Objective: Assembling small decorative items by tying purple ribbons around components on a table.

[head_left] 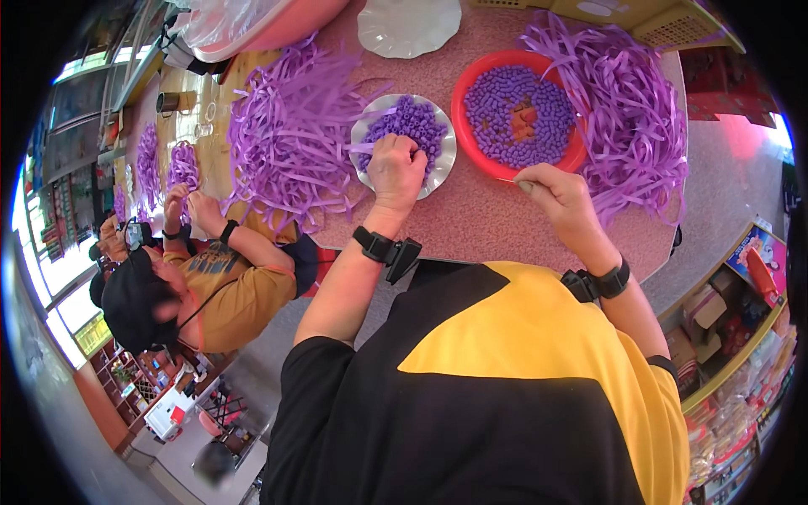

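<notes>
My left hand [397,172] is closed over a white plate [447,160] heaped with small dark purple pieces [418,118]. A short light purple ribbon [362,148] sticks out from its fingers toward the left. My right hand [557,198] is pinched at the near rim of a red basin [459,114]; what sits between its fingertips is too small to make out. Many purple beads [497,93] lie in the basin around an orange-red patch of its bottom. A loose pile of purple ribbons [295,126] spreads left of the plate, and another ribbon pile [627,118] lies right of the basin.
Behind the plate stands an empty white scalloped dish [408,29]. A pink tub [278,29] with clear plastic and a yellow crate [673,29] border the far side of the pink tabletop [379,236]. At left, a co-worker [219,295] handles purple ribbon strands. Shelves [732,328] stand at right.
</notes>
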### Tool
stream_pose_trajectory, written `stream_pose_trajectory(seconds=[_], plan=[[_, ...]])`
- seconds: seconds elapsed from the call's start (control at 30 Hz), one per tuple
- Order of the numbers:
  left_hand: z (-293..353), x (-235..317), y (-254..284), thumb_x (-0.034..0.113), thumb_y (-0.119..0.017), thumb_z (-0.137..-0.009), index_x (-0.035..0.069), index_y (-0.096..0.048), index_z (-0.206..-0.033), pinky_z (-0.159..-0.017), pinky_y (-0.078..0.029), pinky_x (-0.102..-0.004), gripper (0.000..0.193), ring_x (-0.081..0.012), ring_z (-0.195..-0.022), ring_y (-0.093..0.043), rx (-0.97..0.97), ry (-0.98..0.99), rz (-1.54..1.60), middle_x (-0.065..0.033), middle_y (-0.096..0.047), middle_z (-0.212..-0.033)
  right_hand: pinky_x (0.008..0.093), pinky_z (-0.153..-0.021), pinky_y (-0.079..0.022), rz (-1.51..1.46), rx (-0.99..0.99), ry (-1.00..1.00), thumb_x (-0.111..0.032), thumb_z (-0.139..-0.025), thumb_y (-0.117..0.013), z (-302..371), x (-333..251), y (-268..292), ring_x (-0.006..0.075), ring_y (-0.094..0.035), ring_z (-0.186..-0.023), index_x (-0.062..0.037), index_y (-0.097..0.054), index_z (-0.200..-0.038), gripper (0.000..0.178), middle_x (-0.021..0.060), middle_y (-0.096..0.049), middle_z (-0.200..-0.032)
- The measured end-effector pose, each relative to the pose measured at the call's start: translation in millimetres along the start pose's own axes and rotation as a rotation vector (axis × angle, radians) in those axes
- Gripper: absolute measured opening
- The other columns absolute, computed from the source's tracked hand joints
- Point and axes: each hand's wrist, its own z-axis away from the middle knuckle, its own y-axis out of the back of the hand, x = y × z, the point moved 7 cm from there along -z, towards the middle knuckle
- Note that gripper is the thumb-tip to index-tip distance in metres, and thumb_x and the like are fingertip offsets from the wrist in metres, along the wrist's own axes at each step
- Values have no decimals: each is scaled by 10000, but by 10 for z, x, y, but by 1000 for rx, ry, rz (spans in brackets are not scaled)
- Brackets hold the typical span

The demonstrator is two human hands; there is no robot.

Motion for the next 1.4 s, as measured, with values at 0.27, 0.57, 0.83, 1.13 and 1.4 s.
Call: stream_pose_trajectory(seconds=[0.27, 0.57, 0.83, 1.13, 1.4], plan=[[36, 10, 60, 73, -707, -824, 19, -680, -823, -500, -415, -293, 60, -137, -547, -510, -97, 437, 874, -16, -577, -678, 252, -708, -482, -60, 0, 77, 13, -903, -619, -98, -214, -72, 122, -619, -783, 13, -669, -1029, 135, 66, -670, -863], [86, 815, 83, 92, -604, -919, -32, -613, -998, -516, -411, -259, 148, -148, -651, -555, -373, 741, 1704, -65, -581, -768, 263, -791, -502, -54, 124, 137, 67, -900, -590, -134, -416, 44, 154, -651, -886, 5, -687, -1083, 216, 93, -698, -985], [46, 1138, -29, 35, -660, -870, -24, -656, -967, -487, -399, -237, 113, -114, -594, -548, -411, 709, 1665, -41, -590, -715, 274, -814, -516, -20, 151, 134, 75, -896, -590, -9, -329, 307, 178, -667, -909, 14, -691, -1069, 210, 114, -702, -988], [-40, 1554, -252, 28, -679, -867, -14, -673, -958, -487, -399, -213, 101, -86, -571, -532, -467, 658, 1559, -16, -601, -721, 237, -717, -491, -32, 224, 102, 81, -902, -579, 132, -175, 670, 99, -606, -798, -14, -676, -1138, 272, 69, -650, -868], [-107, 1973, -604, 65, -664, -892, -13, -645, -995, -509, -417, -228, 130, -117, -604, -554, -517, 675, 1562, -41, -611, -762, 216, -673, -443, -109, 246, -68, 56, -929, -546, 215, 169, 1013, 50, -523, -746, -33, -660, -1182, 292, 8, -602, -810]])
